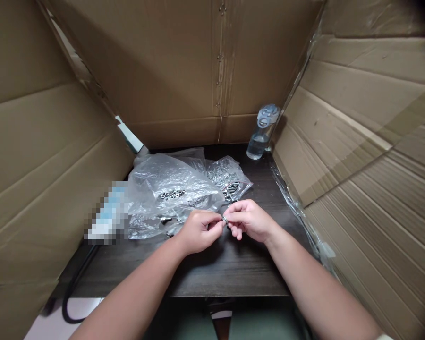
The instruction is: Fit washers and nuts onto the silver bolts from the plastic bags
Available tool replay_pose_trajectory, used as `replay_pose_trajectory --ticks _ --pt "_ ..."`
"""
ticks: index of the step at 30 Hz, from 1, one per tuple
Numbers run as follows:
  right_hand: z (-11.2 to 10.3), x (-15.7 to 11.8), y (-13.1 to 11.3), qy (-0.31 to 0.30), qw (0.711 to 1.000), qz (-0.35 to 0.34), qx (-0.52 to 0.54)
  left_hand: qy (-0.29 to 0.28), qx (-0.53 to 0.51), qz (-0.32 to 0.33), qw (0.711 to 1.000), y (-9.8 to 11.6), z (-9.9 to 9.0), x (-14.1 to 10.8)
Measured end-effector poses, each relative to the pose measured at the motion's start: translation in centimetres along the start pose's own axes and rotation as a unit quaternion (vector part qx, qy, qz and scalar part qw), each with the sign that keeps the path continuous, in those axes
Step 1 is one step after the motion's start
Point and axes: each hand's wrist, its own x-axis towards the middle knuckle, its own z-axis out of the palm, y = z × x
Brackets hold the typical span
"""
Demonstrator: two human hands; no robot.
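Above the dark table, my left hand (201, 231) and my right hand (251, 219) meet fingertip to fingertip. Both pinch a small shiny metal fastener (225, 220), mostly covered by the fingers, so I cannot make out whether it is a bolt, a nut or both. Just beyond my left hand lies a large clear plastic bag (152, 177), with several ring-shaped nuts or washers (172, 194) grouped at its middle. A dark bolt (165, 220) is near the bag's front edge. Behind my right hand, a smaller clear bag holds several silver screws (232, 190).
Cardboard walls (170, 71) enclose the table (230, 278) at the back and both sides. A water bottle (260, 134) stands at the back right corner. A black cable (72, 288) hangs over the left front edge. A blurred-out item (108, 215) lies at the left.
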Motion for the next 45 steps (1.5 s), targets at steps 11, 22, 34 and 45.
replay_pose_trajectory --ticks 11,22,34,45 --pt "-0.2 -0.1 0.3 -0.036 0.998 -0.056 -0.010 -0.005 -0.060 -0.084 0.995 0.8 -0.4 0.3" --pt "-1.1 -0.1 0.0 -0.026 0.994 -0.082 -0.061 0.009 -0.149 -0.169 0.974 0.6 -0.7 0.4" --pt "0.1 0.1 1.5 -0.071 0.825 -0.188 -0.529 0.021 -0.729 -0.381 0.568 -0.4 -2.2 0.8" --pt "0.4 0.2 1.5 -0.049 0.639 -0.216 -0.737 0.038 -0.789 -0.384 0.478 -0.4 -1.9 0.8"
